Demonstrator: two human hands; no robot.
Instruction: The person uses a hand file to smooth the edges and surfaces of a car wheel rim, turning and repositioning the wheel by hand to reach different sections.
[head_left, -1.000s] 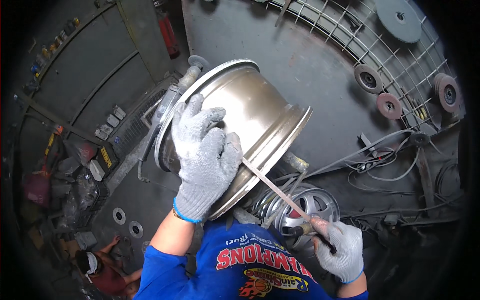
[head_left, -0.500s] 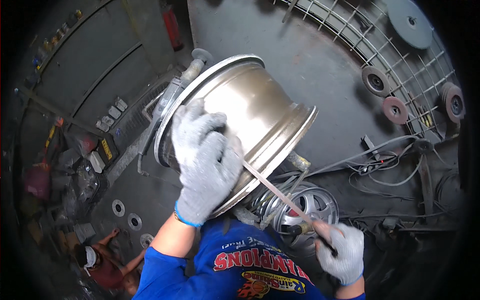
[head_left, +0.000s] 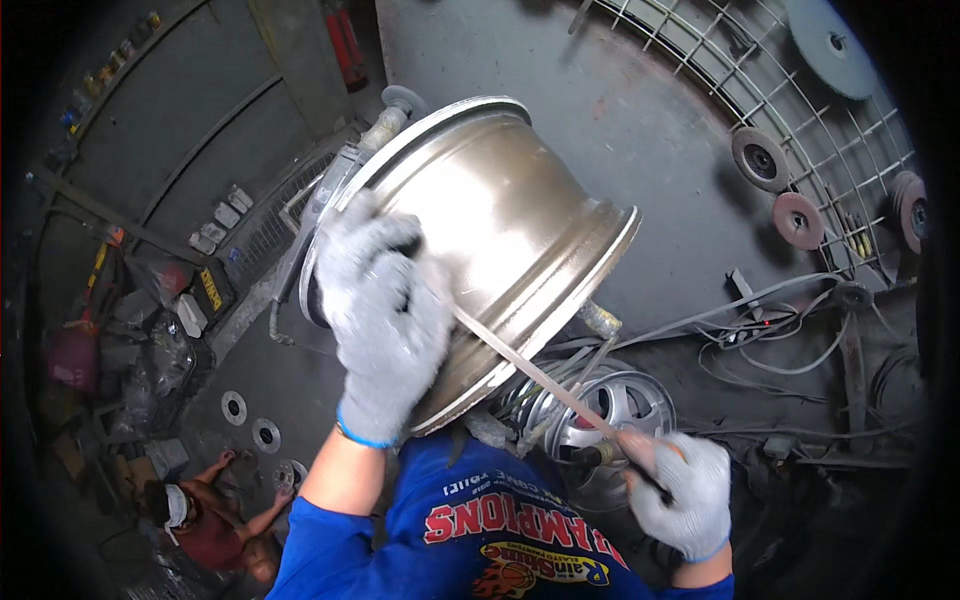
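Head view: at nine o'clock, the gloved left hand [head_left: 385, 315] has shifted leftward across the bare-metal wheel rim [head_left: 500, 215], which sits from centre toward twelve; its fingers are bent, their grip on the narrow flat bar [head_left: 535, 372] hidden. More of the bar now shows, suggesting support farther from its near end, where, toward half past four, the gloved right hand [head_left: 682, 497] remains closed round it.

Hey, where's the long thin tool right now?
In the head view, the long thin tool slants from the right hand, at lower right, up to the left hand, crossing in front of the silver wheel beside that hand.
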